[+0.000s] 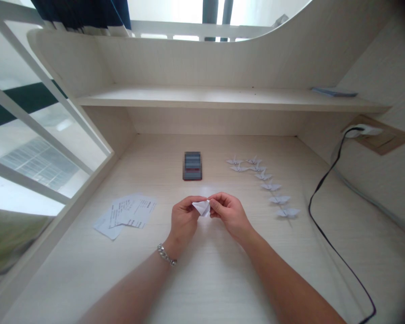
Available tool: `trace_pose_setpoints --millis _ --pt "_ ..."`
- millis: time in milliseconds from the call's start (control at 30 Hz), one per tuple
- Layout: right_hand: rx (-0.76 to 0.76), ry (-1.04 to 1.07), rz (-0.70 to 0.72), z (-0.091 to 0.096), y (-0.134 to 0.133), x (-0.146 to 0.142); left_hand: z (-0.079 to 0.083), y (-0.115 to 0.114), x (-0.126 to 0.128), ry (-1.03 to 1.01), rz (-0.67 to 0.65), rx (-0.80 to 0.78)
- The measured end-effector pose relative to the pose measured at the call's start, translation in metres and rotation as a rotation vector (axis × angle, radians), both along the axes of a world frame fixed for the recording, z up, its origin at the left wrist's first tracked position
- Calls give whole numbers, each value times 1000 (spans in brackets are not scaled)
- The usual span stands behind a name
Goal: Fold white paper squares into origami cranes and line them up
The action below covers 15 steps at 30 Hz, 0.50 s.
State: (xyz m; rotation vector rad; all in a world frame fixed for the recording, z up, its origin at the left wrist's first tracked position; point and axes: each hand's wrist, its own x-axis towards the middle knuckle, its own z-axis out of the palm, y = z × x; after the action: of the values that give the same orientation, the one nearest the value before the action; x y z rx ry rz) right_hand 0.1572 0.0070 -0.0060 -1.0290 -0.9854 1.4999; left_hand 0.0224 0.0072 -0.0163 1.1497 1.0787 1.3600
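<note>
A small folded piece of white paper (203,207) is pinched between both hands above the middle of the pale wooden desk (202,279). My left hand (184,219) grips its left side with thumb and fingers closed; a metal bracelet sits on that wrist. My right hand (228,211) pinches its right edge. To the right, several finished white paper cranes (270,186) lie in a curved row on the desk.
A stack of printed paper slips (126,213) lies to the left of the hands. A small dark device (192,165) stands behind them. A black cable (327,234) runs from a wall socket (364,131) down the right side. A shelf (222,98) spans the back.
</note>
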Motion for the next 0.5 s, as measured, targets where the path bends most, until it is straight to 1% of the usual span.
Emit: trace_pose_setpoints --millis 67,200,267,367,500 --pt "-1 -17 -6 -1 0 1 1 1 -1 1 -31 -11" --pt "-11 -56 -10 -5 2 2 7 2 -5 75 -146 27" --pt "-15 -70 -3 -6 3 2 10 2 -8 105 -177 36" --pt "-21 -73 0 -6 3 2 10 1 -9 143 -167 39" --pt "-16 -49 1 -5 1 2 8 0 -9 183 -119 46"
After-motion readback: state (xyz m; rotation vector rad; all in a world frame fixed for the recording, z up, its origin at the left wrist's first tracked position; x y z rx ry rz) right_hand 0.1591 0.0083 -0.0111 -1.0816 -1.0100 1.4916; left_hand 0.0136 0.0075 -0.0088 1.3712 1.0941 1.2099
